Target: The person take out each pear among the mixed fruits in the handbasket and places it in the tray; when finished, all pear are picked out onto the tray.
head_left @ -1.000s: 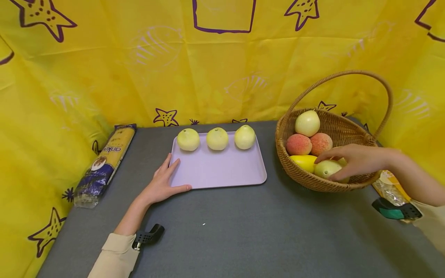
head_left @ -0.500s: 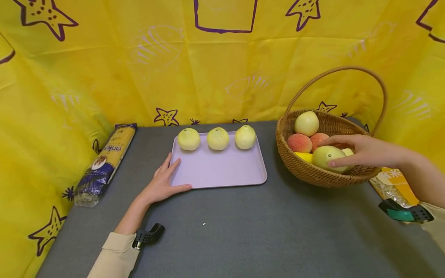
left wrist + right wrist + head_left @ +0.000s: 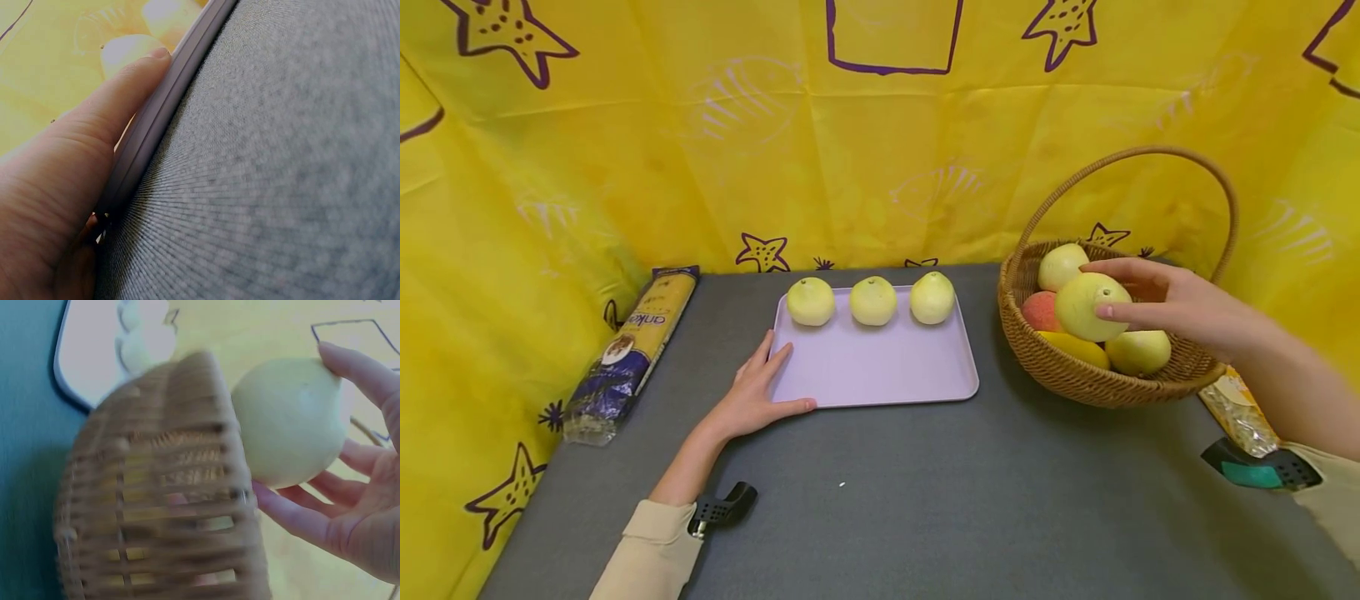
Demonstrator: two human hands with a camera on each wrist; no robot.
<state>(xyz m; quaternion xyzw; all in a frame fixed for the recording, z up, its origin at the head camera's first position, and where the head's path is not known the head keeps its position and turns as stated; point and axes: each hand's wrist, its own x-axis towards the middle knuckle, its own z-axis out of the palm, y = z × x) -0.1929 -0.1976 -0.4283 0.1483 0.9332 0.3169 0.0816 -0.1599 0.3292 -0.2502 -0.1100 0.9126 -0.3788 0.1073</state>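
My right hand [image 3: 1187, 308] grips a pale yellow-green round fruit [image 3: 1092, 307] above the front of the wicker basket [image 3: 1075, 379]; in the right wrist view thumb and fingers curl round the fruit [image 3: 290, 422]. Under and around it in the basket lie a pale fruit [image 3: 1138, 352], a yellow fruit [image 3: 1078, 350], a red-pink one [image 3: 1041, 312] and another pale one [image 3: 1063, 267]. My left hand [image 3: 748, 404] rests spread on the lilac tray's [image 3: 872, 367] left edge, its thumb along the front rim. Three pale yellow fruits [image 3: 811, 301] stand in a row at the tray's back.
A blue and yellow packet [image 3: 632, 354] lies at the left of the grey table [image 3: 880, 500]. Another clear and orange packet [image 3: 1240, 408] lies right of the basket, partly behind the right forearm. The yellow patterned cloth [image 3: 880, 167] hangs behind the table.
My right hand has lifted the pale fruit up and slightly left from among the others, uncovering another pale fruit and more of the yellow one. The left hand has stayed on the tray.
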